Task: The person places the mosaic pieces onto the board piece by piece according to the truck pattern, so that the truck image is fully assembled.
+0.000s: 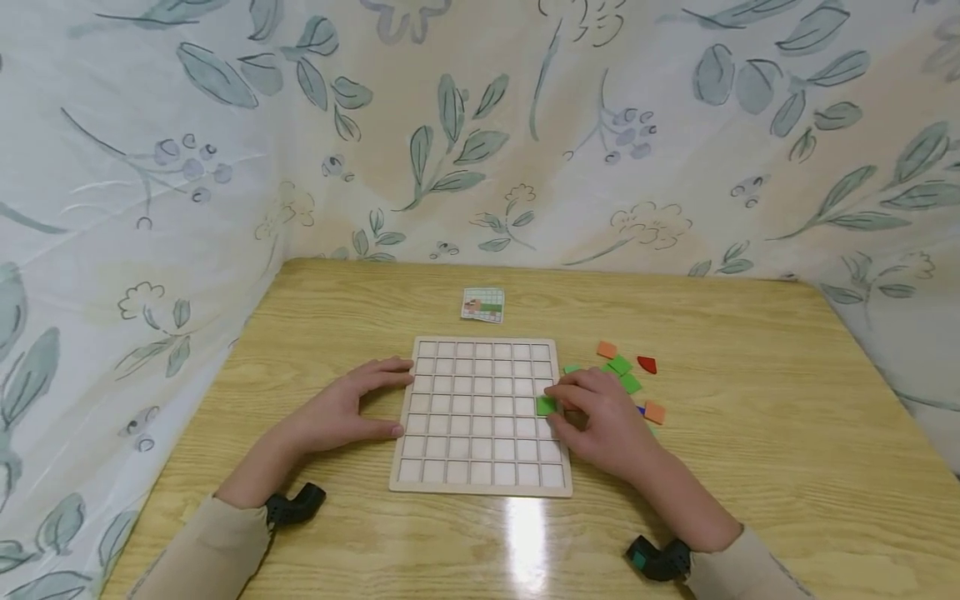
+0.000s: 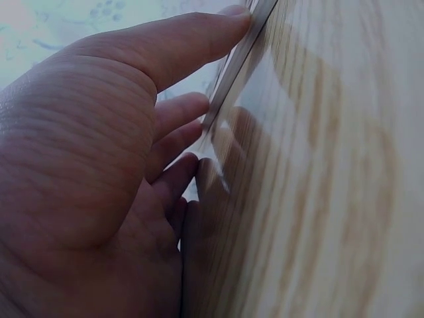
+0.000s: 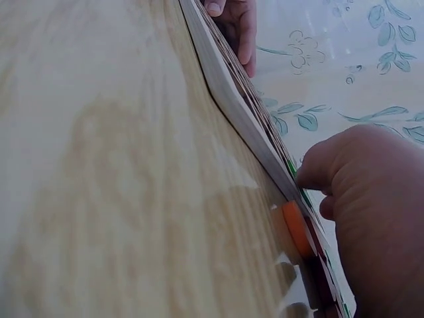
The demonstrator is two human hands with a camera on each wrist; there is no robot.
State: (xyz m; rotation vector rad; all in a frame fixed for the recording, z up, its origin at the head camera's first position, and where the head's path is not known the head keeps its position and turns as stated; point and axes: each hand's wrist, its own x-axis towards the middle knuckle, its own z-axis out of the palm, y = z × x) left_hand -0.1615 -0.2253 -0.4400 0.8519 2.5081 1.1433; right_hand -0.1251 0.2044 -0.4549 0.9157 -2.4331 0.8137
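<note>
A square wooden grid board (image 1: 482, 492) lies flat on the table. My left hand (image 1: 341, 412) is at its left side, thumb and fingers spread apart with the tips at the edge; the left wrist view shows this hand (image 2: 99, 152) from the thumb side. A green square tile (image 1: 545, 406) sits at a cell in the rightmost column. My right hand (image 1: 606, 421) has thumb and index finger at opposite edges of that tile, pinching it. In the right wrist view, the right hand's (image 3: 377, 199) thumb is by the board's rim (image 3: 232, 103).
Right of the board lie loose green tiles (image 1: 630, 382), orange tiles (image 1: 607, 350) and a red rounded piece (image 1: 647, 365); my right hand hides some pieces. A small printed pattern card (image 1: 483, 305) lies behind the board. Floral fabric (image 1: 465, 167) hangs behind the wooden table (image 1: 337, 300).
</note>
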